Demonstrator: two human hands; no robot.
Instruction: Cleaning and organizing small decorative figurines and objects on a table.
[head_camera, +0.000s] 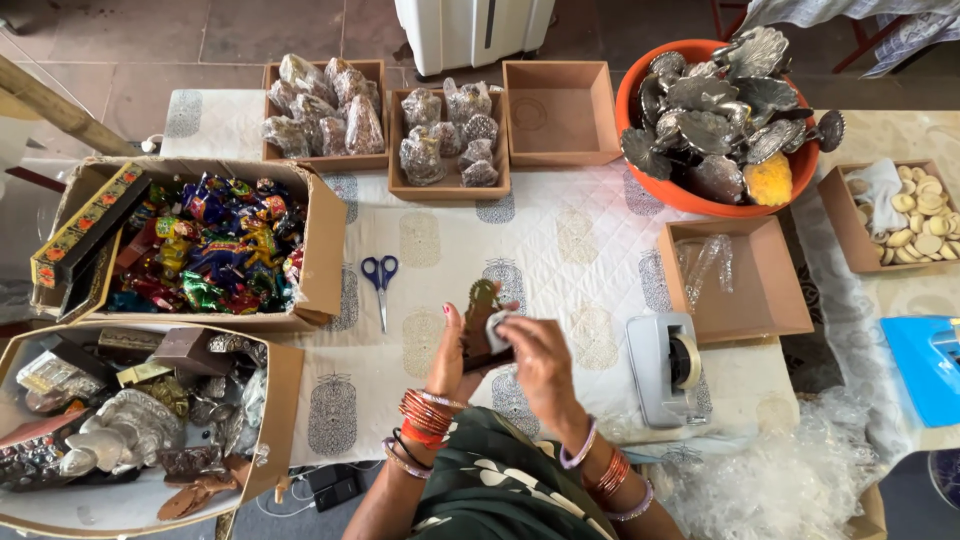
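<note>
Two bare hands meet over a long table spread with a white quilted cloth printed with grey motifs (560, 250), largest thing in the room. At its left edge stand two big open cardboard cartons: the upper carton (325, 250) is heaped with bright foil-wrapped figures, the lower carton (280, 390) with silvery metal pieces and dark little boxes. At the far right sits a round orange plastic tub (700, 198) piled with silver leaf-shaped metal dishes. Along the back edge stand three shallow brown trays; two hold plastic-wrapped ornaments, and the third brown tray (560, 110) is bare. Another shallow brown tray (750, 290) near the tub holds a scrap of clear film. Just beside it stands a grey desktop tape dispenser (665, 365). Blue-handled scissors (380, 285) lie on the cloth, near the upper carton.

The left hand (450, 350), bangles at the wrist, is closed around a small dark figurine with a greenish-gold top (482, 320), held upright above the cloth's near edge. The right hand (535, 355) pinches a small pale piece against the figurine's side; what that piece is cannot be told.
</note>
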